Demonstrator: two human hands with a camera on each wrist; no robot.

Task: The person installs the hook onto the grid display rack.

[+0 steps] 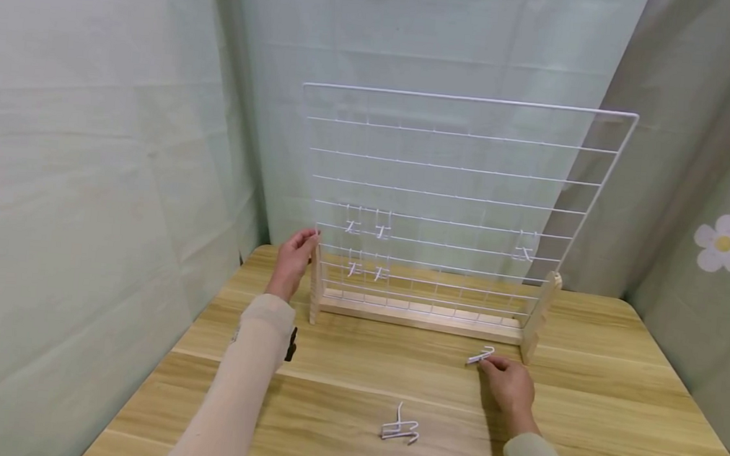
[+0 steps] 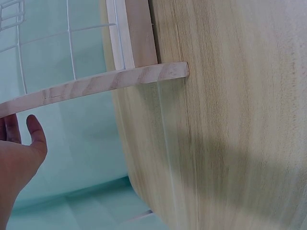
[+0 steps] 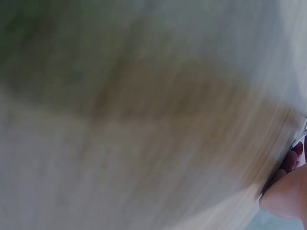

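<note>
A white wire grid rack [image 1: 468,168] stands upright in a light wooden base [image 1: 422,316]. At its left side my left hand [image 1: 293,261] touches the top of the wooden upright [image 2: 96,85]; in the left wrist view the thumb is apart from the fingers. My right hand [image 1: 510,389] pinches a white wire hook [image 1: 480,355] low over the table, in front of the right upright. Most of that hand is out of the right wrist view. Nearer the front, more white hook wire [image 1: 399,430] lies on the table. Several hooks [image 1: 383,231] hang on the grid's left part, one hook [image 1: 523,253] on its right.
The wood-grain table [image 1: 609,416] has rounded back corners. Pale green curtains [image 1: 120,127] surround it at the left and back. A curtain with white flowers [image 1: 727,244] hangs at the right.
</note>
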